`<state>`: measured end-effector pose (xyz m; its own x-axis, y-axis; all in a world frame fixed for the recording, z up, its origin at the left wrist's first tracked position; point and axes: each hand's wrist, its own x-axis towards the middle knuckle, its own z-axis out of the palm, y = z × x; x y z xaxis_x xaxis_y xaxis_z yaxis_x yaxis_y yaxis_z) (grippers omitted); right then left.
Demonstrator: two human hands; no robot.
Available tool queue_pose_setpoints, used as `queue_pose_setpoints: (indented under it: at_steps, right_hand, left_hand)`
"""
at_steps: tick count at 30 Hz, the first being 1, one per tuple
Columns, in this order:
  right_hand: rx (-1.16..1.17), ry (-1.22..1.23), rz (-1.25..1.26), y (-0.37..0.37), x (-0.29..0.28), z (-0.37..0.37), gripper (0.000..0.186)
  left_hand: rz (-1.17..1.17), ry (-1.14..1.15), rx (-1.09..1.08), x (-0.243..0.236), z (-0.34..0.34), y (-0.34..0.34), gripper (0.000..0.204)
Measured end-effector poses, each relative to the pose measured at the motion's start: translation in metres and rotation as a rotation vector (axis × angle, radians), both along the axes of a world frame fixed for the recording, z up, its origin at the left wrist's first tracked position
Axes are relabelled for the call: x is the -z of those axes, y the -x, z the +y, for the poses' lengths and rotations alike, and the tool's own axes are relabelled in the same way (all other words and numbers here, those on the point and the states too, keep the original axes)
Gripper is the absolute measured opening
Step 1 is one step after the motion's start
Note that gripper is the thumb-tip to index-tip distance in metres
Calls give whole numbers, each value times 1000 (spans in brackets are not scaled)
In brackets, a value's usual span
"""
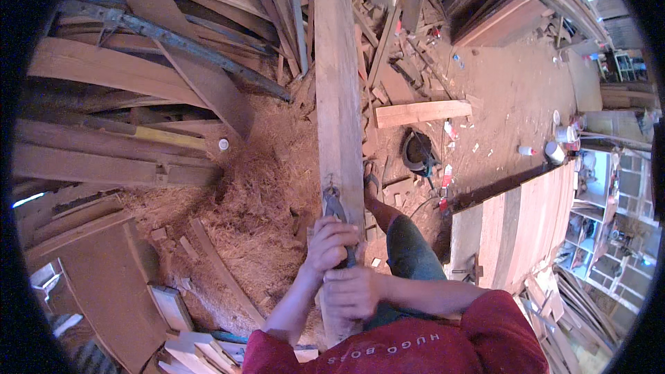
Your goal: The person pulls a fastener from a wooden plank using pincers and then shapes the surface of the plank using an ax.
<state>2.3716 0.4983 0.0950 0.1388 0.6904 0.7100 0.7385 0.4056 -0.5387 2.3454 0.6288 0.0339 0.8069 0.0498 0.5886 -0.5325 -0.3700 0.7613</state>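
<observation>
A long pale wooden beam point(336, 62) runs up from below me through the middle of the view. On it lies a dark metal hand tool, apparently pliers point(331, 203), its head at a rough, damaged spot in the wood. My left hand point(331, 246) has its fingers wrapped round the tool's handles. Just below, my right hand point(352, 292) is closed around the lower end of the same handles, its knuckles across the beam.
My sandalled foot point(370, 179) and leg are right of the beam, near a dark bucket point(419, 152). Timber piles point(118, 76) crowd the left over sawdust point(242, 235). A plank panel point(509, 221), white containers point(554, 152) and a short board point(422, 112) lie to the right.
</observation>
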Motion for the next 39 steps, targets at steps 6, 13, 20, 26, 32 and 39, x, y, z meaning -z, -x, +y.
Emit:
queue_pose_setpoints:
  at_steps: [6, 13, 20, 26, 32, 39]
  right_hand:
    - [38, 34, -44, 12, 7, -2, 28]
    - [206, 21, 261, -20, -46, 11, 43]
    - [244, 97, 381, -47, -62, 28, 32]
    - [87, 100, 194, -17, -36, 18, 26]
    - [-78, 4, -23, 68, 25, -26, 27]
    - [151, -72, 275, 73, -60, 32, 36]
  left_hand:
    - [84, 30, 147, -11, 15, -6, 36]
    - [302, 61, -10, -50, 2, -28, 40]
    - [492, 111, -78, -58, 6, -44, 42]
    - [286, 3, -89, -38, -4, -22, 40]
    - [133, -321, 73, 2, 0, 59, 36]
    - [119, -42, -431, -76, 2, 110, 42]
